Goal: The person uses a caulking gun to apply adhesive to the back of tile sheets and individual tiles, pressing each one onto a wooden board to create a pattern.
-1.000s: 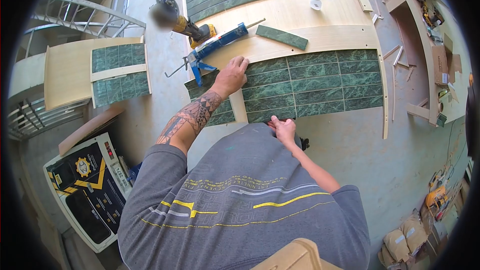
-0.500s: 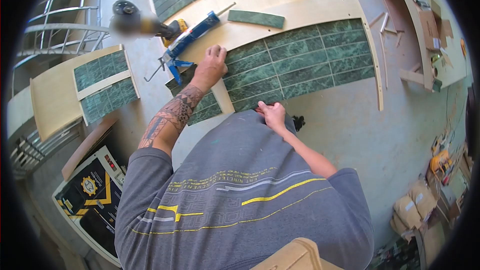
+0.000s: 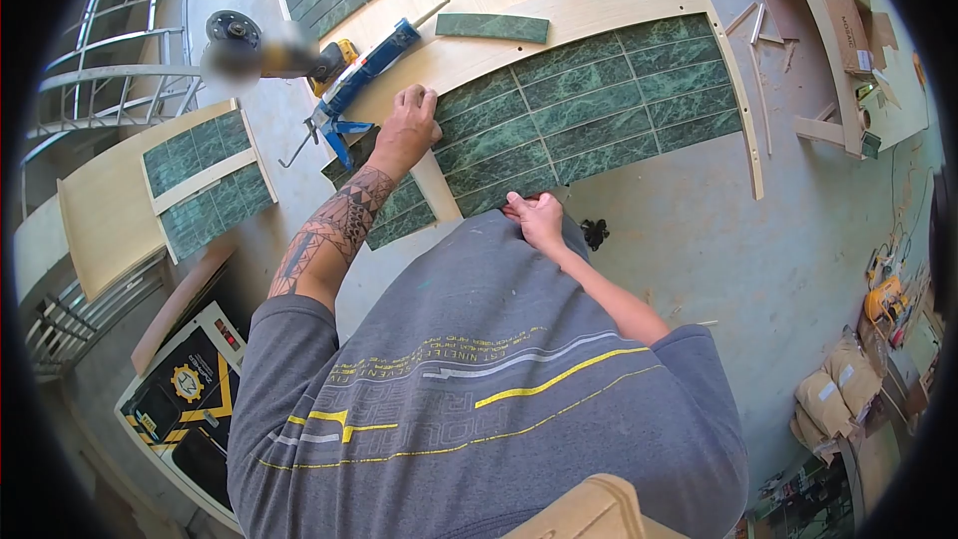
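Note:
A wooden panel (image 3: pixel 479 63) carries rows of green marbled tiles (image 3: pixel 579 100) with a bare wood strip (image 3: pixel 435 185) between two tiled parts. My left hand (image 3: pixel 407 128) rests with bent fingers on the tiles near that strip; what it holds, if anything, is hidden. My right hand (image 3: pixel 537 218) is closed at the near edge of the tiles, fingers pressed together, and its contents are too small to name. Beyond my left hand lie a blue caulking gun (image 3: pixel 371 68) and a loose green tile strip (image 3: pixel 491 27).
An angle grinder (image 3: pixel 324 64) lies at the upper left. Another tiled panel (image 3: pixel 205 175) and a metal frame (image 3: pixel 160 30) stand left. Thin wood offcuts (image 3: pixel 755 25) lie upper right. Paper bags (image 3: pixel 836 389) sit at the lower right.
The whole view has shifted slightly, with the panel and tools now a little higher and further left. Both hands keep nearly the same places on the tiles.

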Demonstrator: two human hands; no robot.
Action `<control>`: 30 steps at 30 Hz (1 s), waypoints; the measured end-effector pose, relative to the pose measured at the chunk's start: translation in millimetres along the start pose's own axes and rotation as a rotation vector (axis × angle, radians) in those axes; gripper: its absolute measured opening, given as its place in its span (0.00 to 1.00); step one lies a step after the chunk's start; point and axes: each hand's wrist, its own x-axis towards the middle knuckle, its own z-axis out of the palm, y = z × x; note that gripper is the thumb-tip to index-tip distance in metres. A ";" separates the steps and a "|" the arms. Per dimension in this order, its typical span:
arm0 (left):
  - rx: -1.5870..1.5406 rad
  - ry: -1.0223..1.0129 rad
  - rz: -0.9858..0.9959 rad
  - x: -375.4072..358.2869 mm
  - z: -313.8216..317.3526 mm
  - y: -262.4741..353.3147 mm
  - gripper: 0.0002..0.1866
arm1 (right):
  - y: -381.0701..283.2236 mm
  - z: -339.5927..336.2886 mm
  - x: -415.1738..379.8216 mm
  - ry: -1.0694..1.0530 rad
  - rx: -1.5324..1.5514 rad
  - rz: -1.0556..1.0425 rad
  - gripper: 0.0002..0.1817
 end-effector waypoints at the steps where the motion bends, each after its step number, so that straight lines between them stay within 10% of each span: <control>1: 0.000 0.000 0.003 0.3 -0.7 0.4 0.29 | -0.1 -0.5 0.4 -0.009 -0.009 0.008 0.21; 30: -0.076 -0.038 -0.068 -0.6 2.2 -0.9 0.29 | 3.3 -3.9 1.7 0.024 0.091 -0.107 0.20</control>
